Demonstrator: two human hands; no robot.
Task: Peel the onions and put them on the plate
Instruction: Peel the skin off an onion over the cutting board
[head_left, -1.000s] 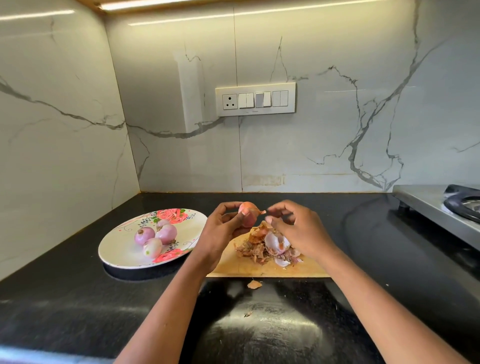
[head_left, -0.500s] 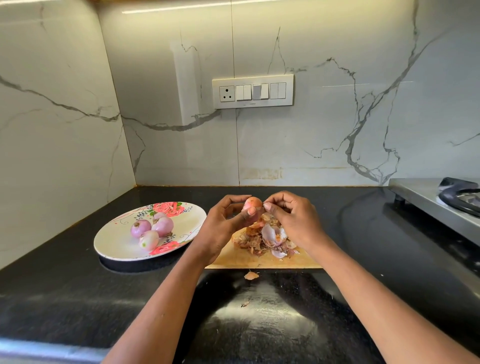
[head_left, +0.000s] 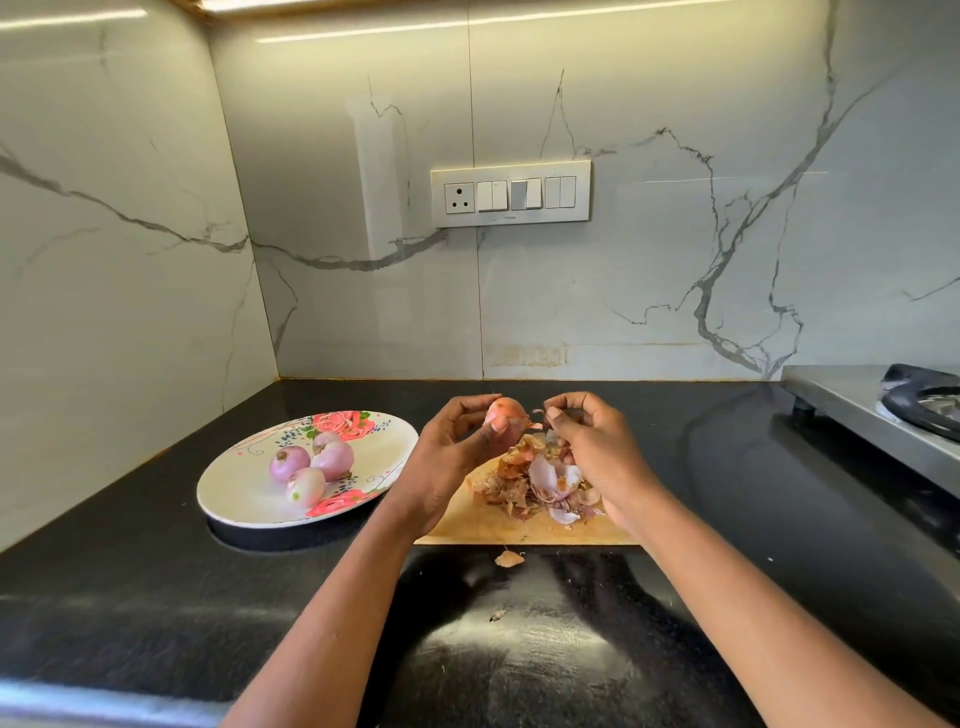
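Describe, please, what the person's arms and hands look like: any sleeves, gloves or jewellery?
Both forearms are bare right to the bottom edge of the picture, with no sleeve showing. The left hand and right hand wear no gloves, and no ring, watch or bracelet can be seen on the fingers or wrists. The fingernails look short and unpainted.
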